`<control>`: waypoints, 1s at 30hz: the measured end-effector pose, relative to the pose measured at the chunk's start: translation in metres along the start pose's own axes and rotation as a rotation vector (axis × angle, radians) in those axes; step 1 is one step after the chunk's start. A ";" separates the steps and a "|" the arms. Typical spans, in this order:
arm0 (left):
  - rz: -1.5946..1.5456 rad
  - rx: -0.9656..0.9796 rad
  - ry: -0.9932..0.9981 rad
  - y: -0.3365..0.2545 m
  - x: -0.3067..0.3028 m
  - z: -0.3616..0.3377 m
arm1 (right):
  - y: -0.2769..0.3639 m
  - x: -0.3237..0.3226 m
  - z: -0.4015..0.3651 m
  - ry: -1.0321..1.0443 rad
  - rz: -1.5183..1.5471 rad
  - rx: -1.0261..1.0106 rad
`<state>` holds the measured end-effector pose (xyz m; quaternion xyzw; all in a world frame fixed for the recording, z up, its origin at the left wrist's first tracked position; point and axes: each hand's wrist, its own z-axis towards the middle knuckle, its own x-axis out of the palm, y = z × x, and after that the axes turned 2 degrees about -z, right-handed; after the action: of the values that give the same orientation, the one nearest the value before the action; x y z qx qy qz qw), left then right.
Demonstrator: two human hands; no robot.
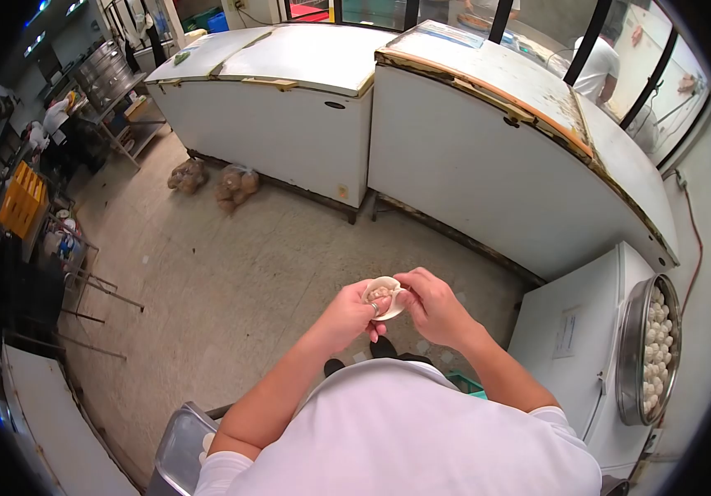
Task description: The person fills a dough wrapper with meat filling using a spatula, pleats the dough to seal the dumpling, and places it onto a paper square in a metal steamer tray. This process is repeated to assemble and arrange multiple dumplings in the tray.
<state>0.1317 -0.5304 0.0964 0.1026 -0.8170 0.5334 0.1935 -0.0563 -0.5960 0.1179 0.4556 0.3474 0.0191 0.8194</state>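
A round white dough wrapper (395, 308) with pale minced filling (379, 293) in its middle is held in front of my chest, its edge raised like a cup. My left hand (349, 316) cradles it from the left and below, with the thumb resting on the filling; a ring shows on this hand. On the other side, my right hand (440, 310) pinches the wrapper's edge between thumb and fingers. Part of the wrapper's right rim is hidden behind those fingers.
A round metal steamer tray (630, 364) of white buns (657, 351) stands to the right on a white cabinet (566, 331). Chest freezers (281, 124) line the far side. Bagged goods (236, 188) lie on the floor. People (62, 124) stand far left; another person (599, 70) is behind glass.
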 end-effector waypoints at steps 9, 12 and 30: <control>0.069 -0.140 0.092 0.002 -0.023 -0.003 | -0.002 0.008 -0.007 0.157 -0.100 -0.068; 0.121 -0.165 0.090 0.004 -0.027 -0.003 | 0.003 0.007 -0.004 0.170 -0.073 -0.053; 0.153 -0.026 -0.111 -0.012 -0.027 -0.002 | -0.008 0.019 0.013 0.083 -0.186 -0.177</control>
<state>0.1608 -0.5348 0.0958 0.0668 -0.8388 0.5295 0.1078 -0.0365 -0.6035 0.1052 0.3460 0.4188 -0.0077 0.8395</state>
